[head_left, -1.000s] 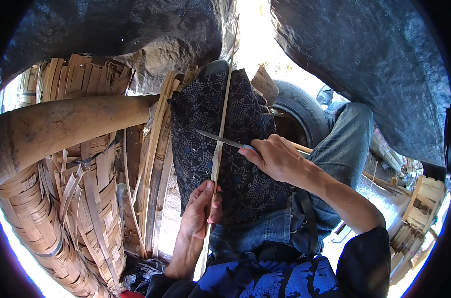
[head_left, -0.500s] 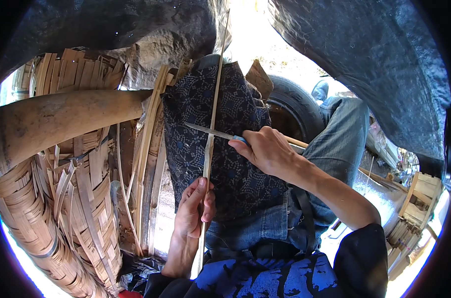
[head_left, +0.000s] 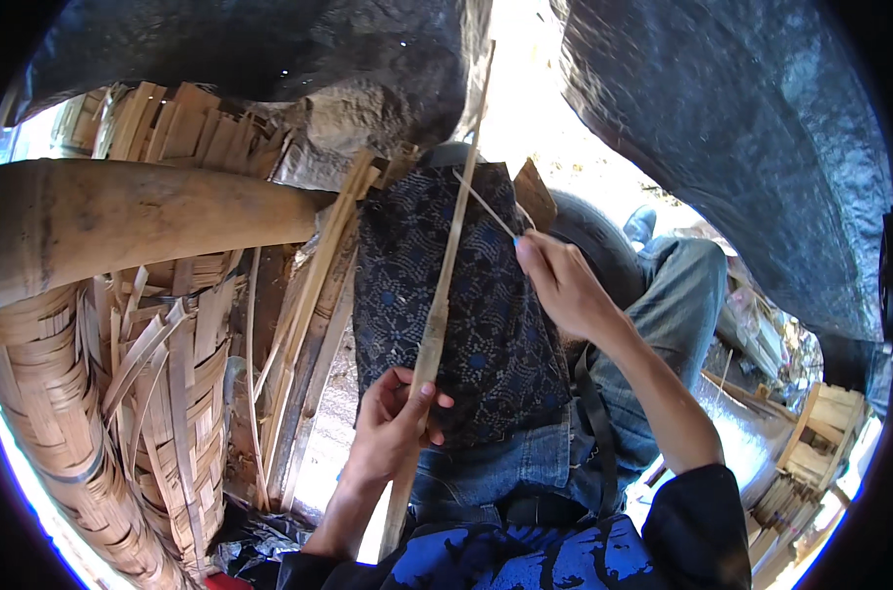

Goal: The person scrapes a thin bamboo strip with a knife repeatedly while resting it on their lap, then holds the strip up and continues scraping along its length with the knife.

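Note:
A long, thin bamboo strip (head_left: pixel 448 261) runs from beside my waist up past the far end of the dark patterned cloth (head_left: pixel 397 265) that covers my leg. My left hand (head_left: pixel 395 418) pinches the strip near its lower part, thumb on top and fingers curled around it. My right hand (head_left: pixel 569 280) is closed on a knife, its handle mostly hidden and a bit of blue showing at the fingers. The narrow knife blade (head_left: pixel 488 210) points up and left, its tip reaching the strip near the cloth's far end.
A thick bamboo pole (head_left: pixel 161 221) comes in from the left above tall woven bamboo baskets (head_left: pixel 48 393). Upright split bamboo pieces (head_left: pixel 309 305) stand beside my left arm. Dark sheeting (head_left: pixel 732 147) hangs overhead; a tyre (head_left: pixel 599 241) lies beyond my right knee. A wooden crate (head_left: pixel 828 423) is at far right.
The knife and my right hand have moved farther up along the strip, away from me. The strip has turned its broader face up, and the view has shifted slightly.

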Demonstrator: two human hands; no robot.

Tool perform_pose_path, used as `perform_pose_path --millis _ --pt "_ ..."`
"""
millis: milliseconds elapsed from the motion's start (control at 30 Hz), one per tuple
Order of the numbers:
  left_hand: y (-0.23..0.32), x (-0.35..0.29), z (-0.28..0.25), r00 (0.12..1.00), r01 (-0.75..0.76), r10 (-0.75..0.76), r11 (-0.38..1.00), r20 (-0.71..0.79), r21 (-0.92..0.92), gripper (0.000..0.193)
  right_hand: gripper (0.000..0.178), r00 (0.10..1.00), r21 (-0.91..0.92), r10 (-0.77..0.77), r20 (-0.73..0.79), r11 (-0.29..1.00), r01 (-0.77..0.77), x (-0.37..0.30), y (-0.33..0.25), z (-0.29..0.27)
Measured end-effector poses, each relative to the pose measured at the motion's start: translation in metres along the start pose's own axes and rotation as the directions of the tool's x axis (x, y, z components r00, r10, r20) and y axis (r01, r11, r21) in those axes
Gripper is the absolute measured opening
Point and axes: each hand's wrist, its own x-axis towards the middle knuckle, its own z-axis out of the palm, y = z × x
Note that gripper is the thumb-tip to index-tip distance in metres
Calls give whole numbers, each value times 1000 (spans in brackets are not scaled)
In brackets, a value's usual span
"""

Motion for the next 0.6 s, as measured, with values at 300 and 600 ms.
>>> perform_pose_path --millis 300,600 --pt "-2 0 3 998 64 -64 998 -4 2 34 38 973 -84 -62 223 993 82 -43 -37 10" --pt "-3 2 4 979 168 -190 955 -70 -242 24 43 957 -234 -58 284 964 127 -43 -37 1"
